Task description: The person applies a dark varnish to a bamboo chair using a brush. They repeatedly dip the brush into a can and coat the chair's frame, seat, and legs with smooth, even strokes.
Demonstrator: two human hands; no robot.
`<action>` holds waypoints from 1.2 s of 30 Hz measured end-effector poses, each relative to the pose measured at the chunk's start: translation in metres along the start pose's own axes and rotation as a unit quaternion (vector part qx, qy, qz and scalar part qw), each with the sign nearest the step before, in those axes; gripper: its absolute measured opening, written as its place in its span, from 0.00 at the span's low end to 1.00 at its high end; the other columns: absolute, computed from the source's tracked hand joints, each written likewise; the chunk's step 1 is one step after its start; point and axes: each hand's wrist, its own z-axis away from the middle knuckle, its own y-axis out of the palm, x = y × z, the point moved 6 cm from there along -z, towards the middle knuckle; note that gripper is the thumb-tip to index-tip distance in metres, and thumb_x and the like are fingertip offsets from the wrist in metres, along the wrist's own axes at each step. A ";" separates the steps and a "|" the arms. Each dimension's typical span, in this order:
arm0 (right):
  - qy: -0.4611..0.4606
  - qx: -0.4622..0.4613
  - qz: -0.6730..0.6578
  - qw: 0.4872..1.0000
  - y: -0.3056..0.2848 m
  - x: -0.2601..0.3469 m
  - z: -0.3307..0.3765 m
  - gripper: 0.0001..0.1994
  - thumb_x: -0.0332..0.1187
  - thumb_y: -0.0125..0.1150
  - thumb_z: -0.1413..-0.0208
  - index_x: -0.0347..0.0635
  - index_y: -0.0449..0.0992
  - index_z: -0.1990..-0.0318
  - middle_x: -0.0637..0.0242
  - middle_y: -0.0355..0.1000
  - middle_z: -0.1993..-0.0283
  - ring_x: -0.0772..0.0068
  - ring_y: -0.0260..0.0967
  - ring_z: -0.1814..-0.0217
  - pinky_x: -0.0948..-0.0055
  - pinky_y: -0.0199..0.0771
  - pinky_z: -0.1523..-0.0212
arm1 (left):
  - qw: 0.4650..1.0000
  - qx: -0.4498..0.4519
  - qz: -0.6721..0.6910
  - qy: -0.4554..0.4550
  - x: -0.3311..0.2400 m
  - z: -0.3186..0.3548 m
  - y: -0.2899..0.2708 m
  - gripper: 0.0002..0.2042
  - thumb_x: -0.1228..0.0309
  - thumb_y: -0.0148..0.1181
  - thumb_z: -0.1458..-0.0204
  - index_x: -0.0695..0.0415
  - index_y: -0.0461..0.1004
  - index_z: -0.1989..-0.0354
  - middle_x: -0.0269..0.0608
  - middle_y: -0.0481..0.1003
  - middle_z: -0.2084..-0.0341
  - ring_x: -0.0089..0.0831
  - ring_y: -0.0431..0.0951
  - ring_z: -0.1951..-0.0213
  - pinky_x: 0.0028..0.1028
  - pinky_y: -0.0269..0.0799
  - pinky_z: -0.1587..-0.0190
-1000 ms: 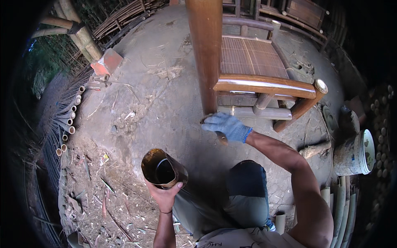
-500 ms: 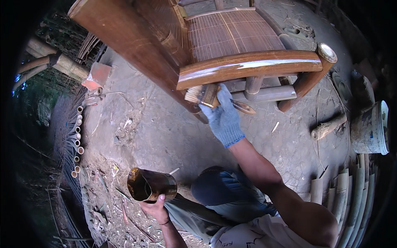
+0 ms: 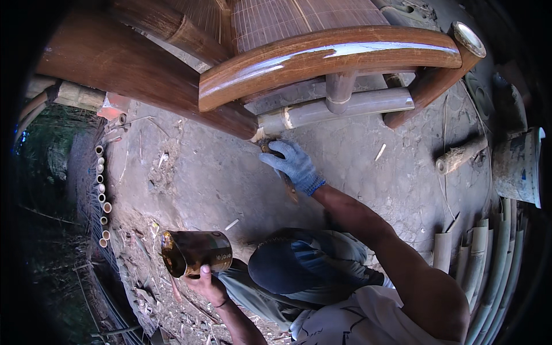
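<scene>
A right hand [image 3: 292, 164] in a blue-grey knit glove grasps a wooden-handled paintbrush [image 3: 290, 191] just below the foot of a glossy brown bamboo chair [image 3: 250, 80]; whether the bristles touch the chair is hard to tell. Well below the chair, a bare left hand [image 3: 206, 286] grips a tilted, dark cylindrical can [image 3: 207, 250]. Crowding the chair's lower right are a pale log [image 3: 463, 154], a stained white bucket [image 3: 516, 167] and pale bamboo poles [image 3: 495, 267]. Rough grey floor [image 3: 215, 181] stretches from the chair to the person's dark-clad knee [image 3: 279, 264].
</scene>
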 end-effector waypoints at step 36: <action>0.083 0.117 -0.082 0.986 0.013 -0.019 0.055 0.26 0.25 0.61 0.44 0.51 0.69 0.36 0.64 0.67 0.35 0.58 0.67 0.38 0.60 0.72 0.39 | 0.997 -0.021 -0.034 -0.059 0.058 0.014 -0.046 0.50 0.54 0.74 0.57 0.72 0.50 0.34 0.58 0.60 0.40 0.44 0.64 0.41 0.43 0.58 0.35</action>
